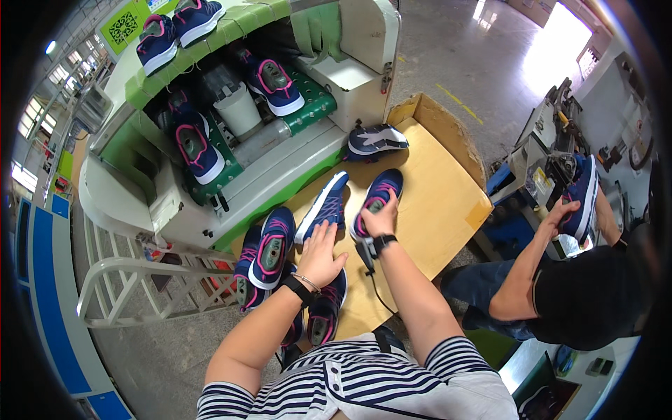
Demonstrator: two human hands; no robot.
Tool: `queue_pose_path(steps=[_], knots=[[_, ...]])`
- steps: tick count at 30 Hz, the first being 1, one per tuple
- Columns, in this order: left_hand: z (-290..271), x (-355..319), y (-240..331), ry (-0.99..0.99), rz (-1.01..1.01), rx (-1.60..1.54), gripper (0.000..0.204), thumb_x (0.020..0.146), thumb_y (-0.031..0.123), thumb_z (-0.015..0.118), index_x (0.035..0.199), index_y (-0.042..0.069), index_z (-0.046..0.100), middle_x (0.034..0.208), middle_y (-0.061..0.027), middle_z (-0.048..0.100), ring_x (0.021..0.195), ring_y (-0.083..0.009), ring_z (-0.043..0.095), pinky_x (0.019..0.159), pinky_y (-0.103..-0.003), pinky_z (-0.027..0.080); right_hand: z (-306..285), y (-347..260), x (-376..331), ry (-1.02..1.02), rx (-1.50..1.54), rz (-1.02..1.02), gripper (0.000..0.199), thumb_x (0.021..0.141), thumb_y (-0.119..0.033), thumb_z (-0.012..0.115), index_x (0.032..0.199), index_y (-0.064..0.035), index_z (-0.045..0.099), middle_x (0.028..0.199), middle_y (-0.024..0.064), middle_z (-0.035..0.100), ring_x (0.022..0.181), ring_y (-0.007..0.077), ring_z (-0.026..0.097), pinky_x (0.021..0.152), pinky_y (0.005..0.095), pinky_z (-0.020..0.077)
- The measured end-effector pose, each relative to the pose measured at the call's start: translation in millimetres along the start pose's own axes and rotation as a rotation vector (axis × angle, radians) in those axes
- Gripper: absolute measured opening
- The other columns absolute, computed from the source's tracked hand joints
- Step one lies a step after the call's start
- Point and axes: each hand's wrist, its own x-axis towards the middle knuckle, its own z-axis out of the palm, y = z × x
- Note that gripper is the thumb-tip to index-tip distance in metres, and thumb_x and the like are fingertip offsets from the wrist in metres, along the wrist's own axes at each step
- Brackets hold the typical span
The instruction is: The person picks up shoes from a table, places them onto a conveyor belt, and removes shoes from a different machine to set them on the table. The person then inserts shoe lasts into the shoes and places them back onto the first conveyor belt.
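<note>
At the centre of the frame, the right hand [380,221] has its fingers closed on the collar of a pink-lined shoe [388,183], upright on the tan tabletop [437,192]. Just left of it, the left hand [320,257] rests its fingers, slightly parted, on a side-lying shoe [324,204]. More navy shoes [274,241] cluster left of that hand. At the frame's right, a co-worker [521,290] holds another shoe [578,203].

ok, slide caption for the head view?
Right hand grips a navy shoe; left hand touches a second shoe lying on its side, beside a green-and-white machine.
</note>
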Motion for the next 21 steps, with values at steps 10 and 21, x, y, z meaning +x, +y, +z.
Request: queue_pose_path(steps=[10, 21], knots=[[26, 54, -24, 0.014, -0.343, 0.496, 0.124, 0.065, 0.044, 0.085, 0.155, 0.007, 0.008, 0.16, -0.0196, 0.01, 0.147, -0.0399, 0.013, 0.111, -0.065, 0.021, -54, -56, 48, -0.293, -0.349, -0.539, 0.07, 0.073, -0.019, 0.079, 0.134, -0.0071, 0.047, 0.139, 0.0181, 0.045, 0.131, 0.0391, 0.039, 0.109, 0.0483, 0.032], [-7, 77, -38, 0.151, -0.36, 0.239, 0.128, 0.055, 0.03, 0.086, 0.157, 0.017, 0.01, 0.152, -0.0218, 0.027, 0.13, -0.0398, 0.038, 0.099, -0.055, 0.038, 20, -90, 157, -0.297, -0.943, -1.183, 0.041, 0.085, -0.01, 0.053, 0.126, -0.0173, 0.053, 0.137, 0.0123, 0.047, 0.131, 0.0362, 0.042, 0.109, 0.0533, 0.0346]])
